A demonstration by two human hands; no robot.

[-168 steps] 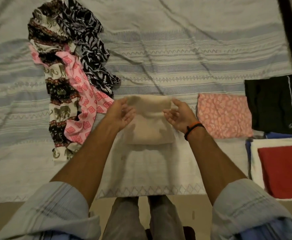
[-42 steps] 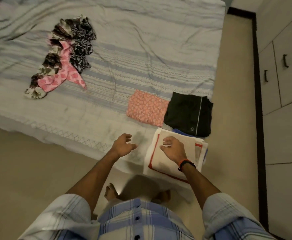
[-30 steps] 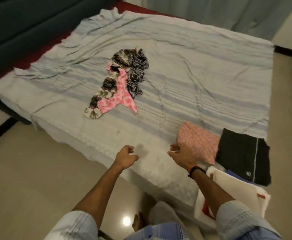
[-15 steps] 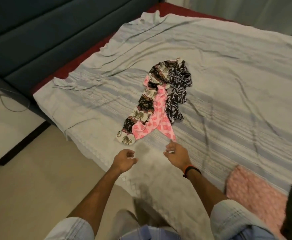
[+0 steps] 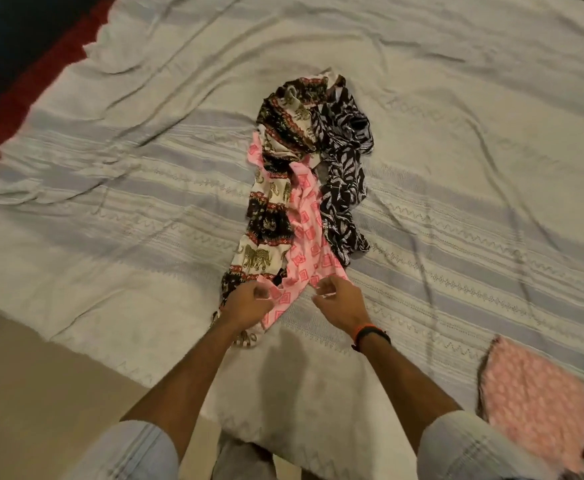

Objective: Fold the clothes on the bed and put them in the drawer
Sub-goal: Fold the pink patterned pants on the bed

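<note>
Our left hand (image 5: 249,304) and right hand (image 5: 339,299) reach the near end of the pink garment with red diamond print (image 5: 304,244), fingers curled at its edge; whether either truly pinches the cloth we cannot tell. It lies tangled with an elephant-print garment (image 5: 270,216) and a black leaf-print garment (image 5: 342,174) on the striped grey bed (image 5: 110,202). A folded pink cloth (image 5: 533,403) sits at right.

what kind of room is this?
Most likely a bedroom at home: a bed under a striped bedsheet, a heap of unfolded clothes, and a folded pink garment near the edge.
</note>
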